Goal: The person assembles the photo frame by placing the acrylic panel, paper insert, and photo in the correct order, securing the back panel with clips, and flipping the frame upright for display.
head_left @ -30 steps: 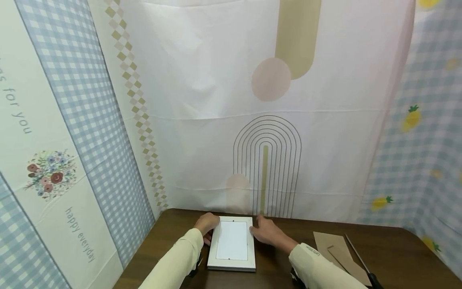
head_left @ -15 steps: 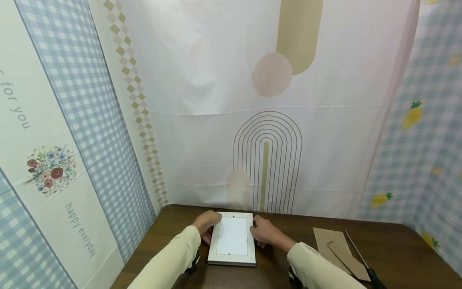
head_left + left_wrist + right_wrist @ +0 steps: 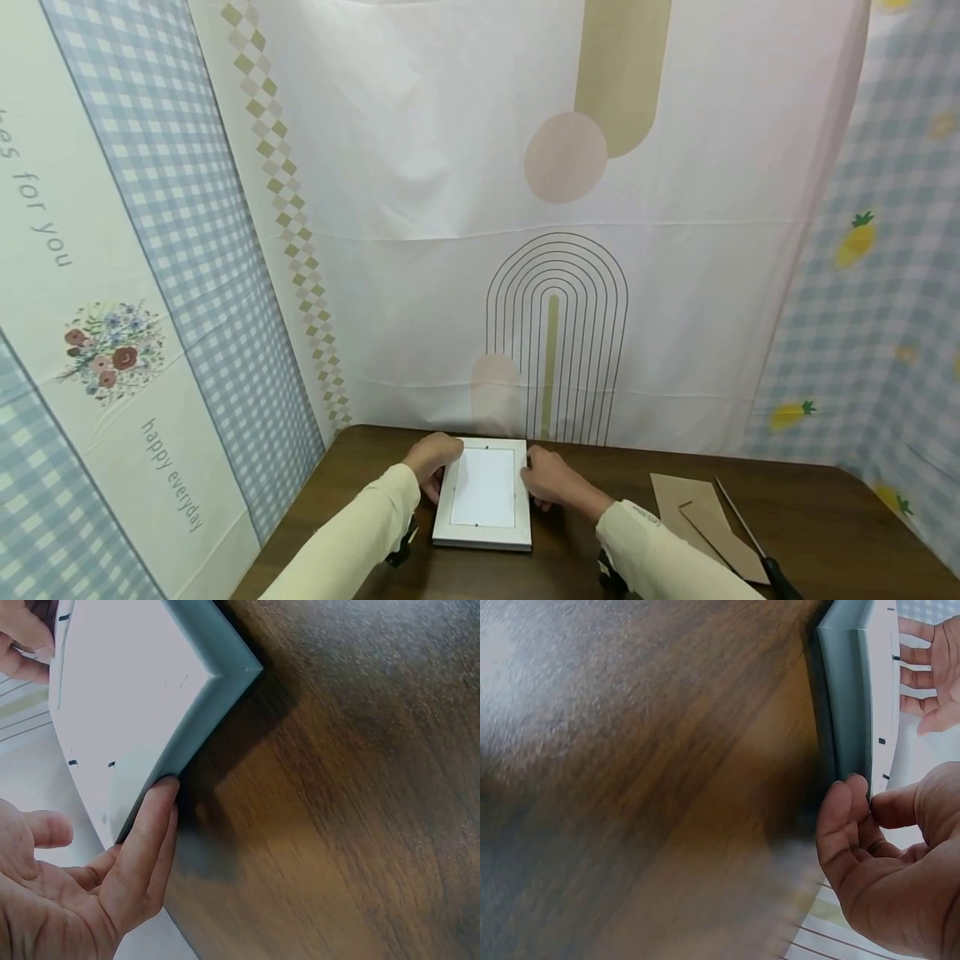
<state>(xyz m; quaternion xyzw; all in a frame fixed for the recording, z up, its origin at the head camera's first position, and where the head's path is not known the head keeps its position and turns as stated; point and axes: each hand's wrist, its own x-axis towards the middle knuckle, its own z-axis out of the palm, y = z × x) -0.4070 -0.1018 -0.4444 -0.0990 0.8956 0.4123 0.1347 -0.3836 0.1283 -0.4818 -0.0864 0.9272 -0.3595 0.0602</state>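
A white picture frame [image 3: 480,536] lies flat on the dark brown table, a plain white panel [image 3: 483,487] filling its middle. Small black tabs dot the edge of the panel. At the far left corner is my left hand [image 3: 433,458]; in the left wrist view its fingers [image 3: 146,832] lie fairly straight along the frame's side, with the thumb held away. On the opposite side my right hand [image 3: 557,482] grips the edge. The right wrist view shows its curled fingers [image 3: 836,825] against the side wall and the thumb close to the upper edge.
Brown cardboard [image 3: 678,487] lies to the right on the table [image 3: 600,462], with a thin dark L-shaped piece [image 3: 708,533] on it. Beside it is a long thin tool with a black handle [image 3: 780,577]. A patterned cloth [image 3: 420,333] hangs behind.
The right hand's fingers have drawn in beside the frame, where one earlier pointed toward the far edge. The left hand has shifted slightly. The frame stays in place; the view has tilted a little.
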